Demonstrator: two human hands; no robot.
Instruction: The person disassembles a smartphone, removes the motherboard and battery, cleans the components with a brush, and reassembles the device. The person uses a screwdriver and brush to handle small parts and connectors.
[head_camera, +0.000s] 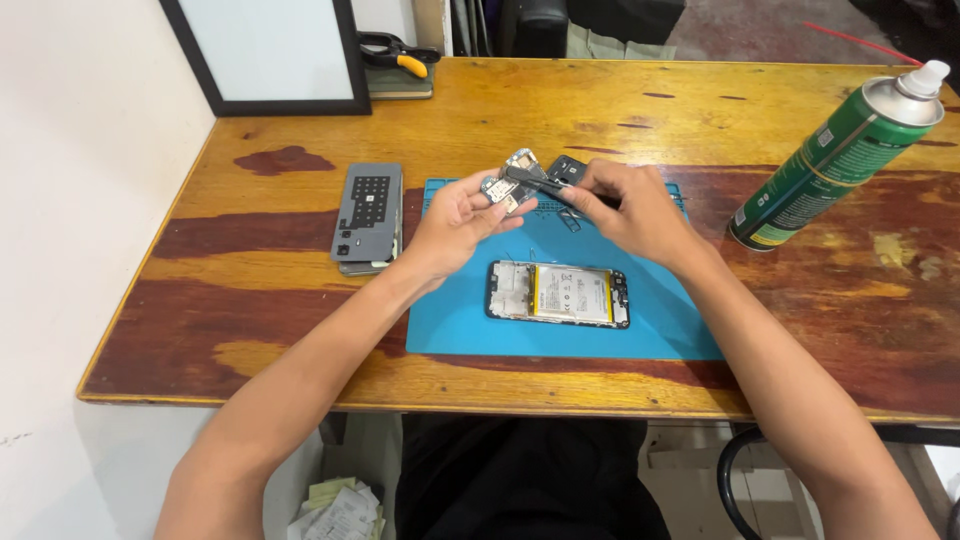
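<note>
My left hand (455, 222) holds a small circuit board (512, 180) up over the far edge of a blue work mat (460, 320). My right hand (630, 210) grips a thin black tool (535, 181) whose tip rests on that board. An opened phone (558, 294), with its pale battery showing, lies flat on the mat just below both hands. A small dark part (567, 168) lies on the mat behind my right hand.
A grey phone back cover (368, 215) lies on the wooden table (250, 290) left of the mat. A green spray can (840, 155) leans at the right. A framed white board (270, 55) and yellow-handled pliers (400, 55) sit at the far edge.
</note>
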